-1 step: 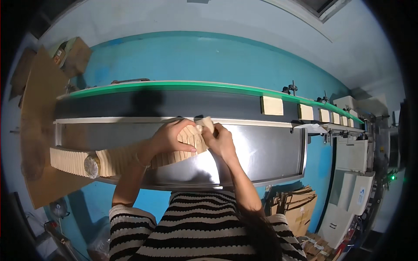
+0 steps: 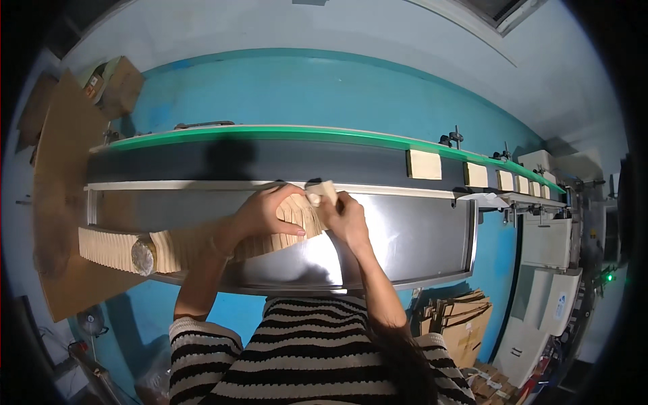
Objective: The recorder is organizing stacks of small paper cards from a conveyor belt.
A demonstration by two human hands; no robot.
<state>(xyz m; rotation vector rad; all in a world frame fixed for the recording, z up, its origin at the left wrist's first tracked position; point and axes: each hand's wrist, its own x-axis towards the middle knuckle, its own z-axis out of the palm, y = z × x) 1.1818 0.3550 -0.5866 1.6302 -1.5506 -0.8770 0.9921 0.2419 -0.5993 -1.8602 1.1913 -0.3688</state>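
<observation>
A long row of thin cream folded paper pieces (image 2: 175, 246), standing on edge side by side, runs along the steel worktop from the left. My left hand (image 2: 260, 217) is wrapped over the right end of this row, thumb pressed along the near side. Close beside it, my right hand (image 2: 347, 221) pinches a single cream folded paper piece (image 2: 327, 191) just beyond the row's end. Its fingertips are partly hidden by the piece. A round, shiny-faced object (image 2: 143, 257) breaks up the row at the left.
Behind the steel worktop (image 2: 412, 236) runs a dark conveyor belt (image 2: 324, 160) with a green guide rail (image 2: 283, 131). Several cream square pieces (image 2: 424, 165) lie along the belt's right. A large cardboard sheet (image 2: 64, 202) stands left; flattened cartons (image 2: 459, 324) lean below right.
The cream piece in my right hand has shifted slightly to the right, away from the row's end. The squares on the belt sit slightly farther right. My left hand stays put.
</observation>
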